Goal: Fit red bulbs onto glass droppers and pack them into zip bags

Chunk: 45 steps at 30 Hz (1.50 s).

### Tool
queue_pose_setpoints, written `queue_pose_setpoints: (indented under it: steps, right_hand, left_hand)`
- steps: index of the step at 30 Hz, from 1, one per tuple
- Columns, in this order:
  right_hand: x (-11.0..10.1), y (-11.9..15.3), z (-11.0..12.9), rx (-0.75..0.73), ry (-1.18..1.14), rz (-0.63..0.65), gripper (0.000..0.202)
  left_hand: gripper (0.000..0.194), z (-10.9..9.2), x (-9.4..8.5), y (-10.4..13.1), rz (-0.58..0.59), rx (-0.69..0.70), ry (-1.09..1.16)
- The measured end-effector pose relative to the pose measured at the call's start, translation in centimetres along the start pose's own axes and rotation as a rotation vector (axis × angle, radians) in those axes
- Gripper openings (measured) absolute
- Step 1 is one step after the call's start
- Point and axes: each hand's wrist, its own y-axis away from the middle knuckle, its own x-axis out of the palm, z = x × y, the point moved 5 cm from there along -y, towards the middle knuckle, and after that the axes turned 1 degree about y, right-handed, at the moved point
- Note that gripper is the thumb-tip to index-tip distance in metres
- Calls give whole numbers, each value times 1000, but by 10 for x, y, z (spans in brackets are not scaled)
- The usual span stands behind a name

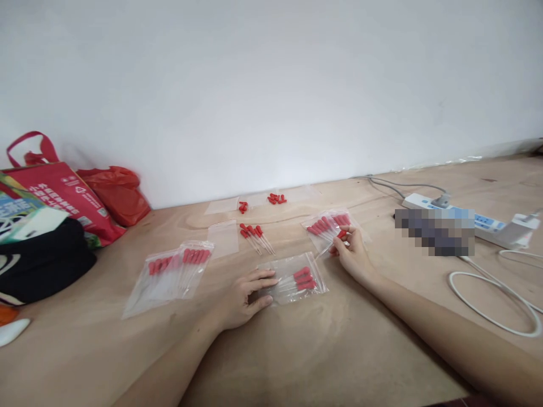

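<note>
My left hand (250,294) lies with its fingers stretched out and thumb apart on the left end of a clear zip bag (282,265). Inside this bag are several glass droppers with red rubber bulbs (304,278), bulbs to the right. My right hand (350,251) pinches a dropper (341,234) near its red bulb, the thin tube pointing down and left, just above the bag's right side. Behind that hand lies another clear bag (311,240) with several red-bulbed droppers. Loose droppers (257,234) rest on the table beyond my left hand.
At left lie filled dropper bags (163,282). Flat clear bags (223,237) and loose red bulbs (276,199) sit toward the wall. A red shopping bag (72,192) and black cloth item (51,265) stand far left; a power strip (458,213) and white cable (487,328) lie right.
</note>
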Motion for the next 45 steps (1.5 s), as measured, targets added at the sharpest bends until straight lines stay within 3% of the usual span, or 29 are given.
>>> queue_pose_setpoints:
  steps: [5,11,16,23,25,29,33,39,45]
  right_hand:
    - [19,17,-3,132,-137,91,32]
    - [34,36,0,199,36,378,30]
    - [41,35,-1,213,46,486,33]
    - [53,34,-11,300,-10,735,38]
    - [46,20,-11,237,137,684,30]
    - [38,-16,8,-57,443,419,10]
    - [81,-22,26,-179,653,429,7]
    - [157,-17,24,-61,765,453,13]
    - [182,-24,17,22,825,553,4]
  left_hand:
    - [45,0,-1,1,10,-92,-47]
    - [48,2,0,2,19,-111,-48]
    - [47,4,2,3,18,-106,-64]
    - [45,0,0,2,13,-89,-66]
    - [42,-3,-1,1,16,-56,-53]
    - [34,-4,-1,0,28,-27,-24]
    - [34,-1,1,0,27,-24,-10]
    - [33,1,2,2,13,-15,18]
    - [34,-2,1,1,3,-7,36]
